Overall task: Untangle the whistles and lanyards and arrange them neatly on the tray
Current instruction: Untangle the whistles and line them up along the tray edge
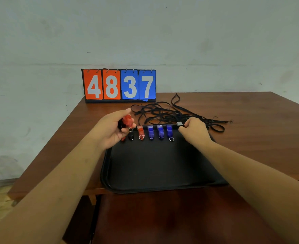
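Note:
A black tray (159, 166) lies on the wooden table. Along its far edge stands a row of whistles: a black one (131, 136), a red one (140, 132) and three blue ones (160, 132). My left hand (112, 131) is raised over the row's left end and grips a red whistle (127, 120) together with a black one (120, 124). My right hand (193, 129) is at the tray's far right corner and pinches a grey whistle (180, 124). A heap of black lanyards (171, 113) lies tangled on the table just behind the tray.
A flip scoreboard (119, 85) reading 4837 stands at the table's back edge against the wall. The lanyard heap spreads right to a loop (217, 128) beside the tray. The table (250, 120) drops off at its left edge.

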`<state>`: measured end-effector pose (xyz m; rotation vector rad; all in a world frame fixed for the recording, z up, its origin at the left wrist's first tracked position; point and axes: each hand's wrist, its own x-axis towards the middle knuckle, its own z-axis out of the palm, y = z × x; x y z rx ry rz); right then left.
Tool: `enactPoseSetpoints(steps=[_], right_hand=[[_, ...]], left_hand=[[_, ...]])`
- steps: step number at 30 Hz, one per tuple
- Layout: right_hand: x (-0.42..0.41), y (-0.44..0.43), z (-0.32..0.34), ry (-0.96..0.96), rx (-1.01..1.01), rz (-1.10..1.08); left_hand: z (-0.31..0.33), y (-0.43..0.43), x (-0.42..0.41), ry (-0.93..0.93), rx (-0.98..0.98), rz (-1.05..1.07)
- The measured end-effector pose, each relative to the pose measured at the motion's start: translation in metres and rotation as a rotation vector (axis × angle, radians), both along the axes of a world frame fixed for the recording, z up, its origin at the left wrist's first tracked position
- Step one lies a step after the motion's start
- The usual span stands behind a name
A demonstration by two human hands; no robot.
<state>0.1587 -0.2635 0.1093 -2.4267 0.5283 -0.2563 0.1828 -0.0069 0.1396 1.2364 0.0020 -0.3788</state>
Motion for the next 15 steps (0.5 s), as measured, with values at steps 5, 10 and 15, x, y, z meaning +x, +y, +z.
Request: enactPoseSetpoints(steps=[5, 10, 15], right_hand=[[0.013, 0.001, -0.011, 0.069, -0.026, 0.009], [0.011, 0.0, -0.012, 0.079, -0.066, 0.011], [-0.006, 0.004, 0.002, -0.168, 0.002, 0.001]], left_hand=[[0.003, -0.008, -0.003, -0.026, -0.027, -0.011], [0.003, -0.012, -0.005, -0.047, -0.03, -0.076], [0.005, -0.018, -0.01, -0.021, -0.027, -0.13]])
